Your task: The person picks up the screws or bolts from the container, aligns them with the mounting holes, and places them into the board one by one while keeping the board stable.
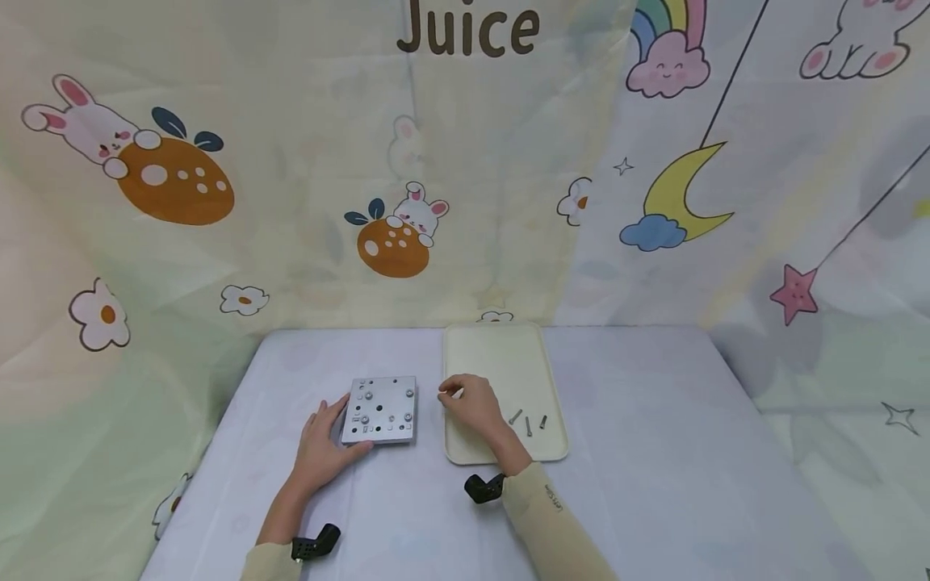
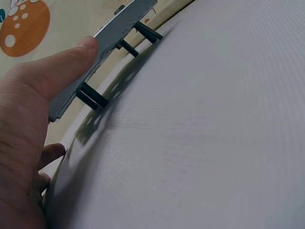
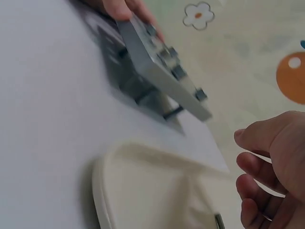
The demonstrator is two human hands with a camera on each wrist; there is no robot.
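Observation:
A square grey metal plate (image 1: 379, 410) with several holes and screw heads stands on the table on dark bolts (image 2: 93, 95) that poke out beneath it. My left hand (image 1: 323, 444) holds its left edge, the thumb (image 2: 66, 67) lying against the rim of the plate (image 2: 119, 28). My right hand (image 1: 472, 403) hovers over the left rim of a cream tray (image 1: 508, 355), just right of the plate (image 3: 157, 71). Its fingers (image 3: 267, 162) are loosely curled and nothing shows between them. Three loose screws (image 1: 528, 423) lie in the tray beside that hand.
A pale lilac cloth covers the table (image 1: 639, 452). Cartoon-printed fabric (image 1: 182, 186) hangs behind and on both sides. The tray (image 3: 143, 191) sits close to the plate's right side, with one screw (image 3: 219, 222) at its lower edge.

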